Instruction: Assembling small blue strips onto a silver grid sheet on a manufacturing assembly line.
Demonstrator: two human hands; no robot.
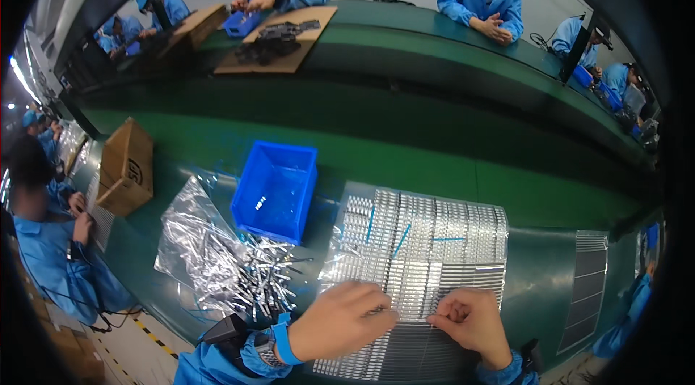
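In front of me lies a flat sheet (470, 220) covered with rows of small silver pieces, its lower part (423, 356) dark with thin lines. My left hand (347, 321) is over the sheet's left half, fingertips pinched together low above the rows. Across a narrow gap, my right hand (469, 321) rests at the sheet with thumb and forefinger pressed together. Whatever either pinch holds is too small or hidden to name. Thin blue strips (402, 240) lie across the upper rows.
Left of the sheet, loose silver strips (253, 284) spill from a clear plastic bag (184, 222). Behind them stands a blue bin (269, 231) with a few small pieces inside. A cardboard box (127, 168) is farther left, near a co-worker (54, 240). Another sheet (585, 291) lies right.
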